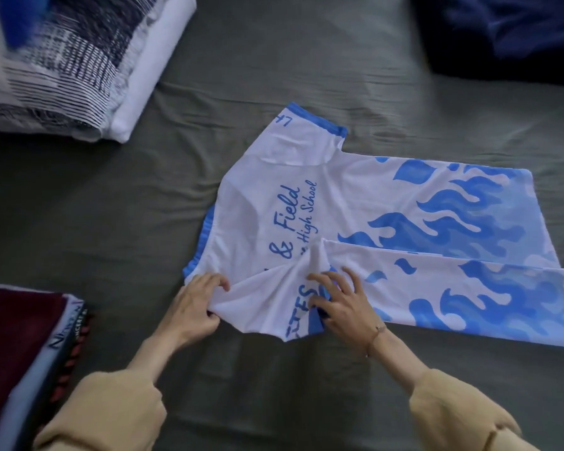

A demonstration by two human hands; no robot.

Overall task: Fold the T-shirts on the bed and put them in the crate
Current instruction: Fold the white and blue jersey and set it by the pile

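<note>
Centre of the frame, on the grey-green bed sheet: one white T-shirt with blue flame print and blue script lettering lies spread flat, collar toward the left, hem toward the right edge.

Fold status: the near long side is already turned in over the body, forming a flap that runs from mid-frame to the right edge. The near sleeve is bunched where the two hands meet and not yet laid flat. The far sleeve, with its blue cuff, is still extended at upper centre. Judgement: first lengthwise fold partly made; far side, sleeve tuck and crosswise folds remain, then transfer to the crate.

Left hand: fingers curled, pinching the white fabric at the near shoulder edge. Right hand: fingers spread and slightly bent, pressing down on the gathered sleeve; it grips nothing as far as can be seen.

Surroundings: lower left, a stack of folded garments, dark red on top, apparently finished shirts; whether it sits in the crate cannot be told, as no crate wall shows. Upper left, a white pillow with blue and black striped print. Upper right, dark navy cloth, possibly more to fold. Nothing lies on the shirt or blocks the far sleeve.
</note>
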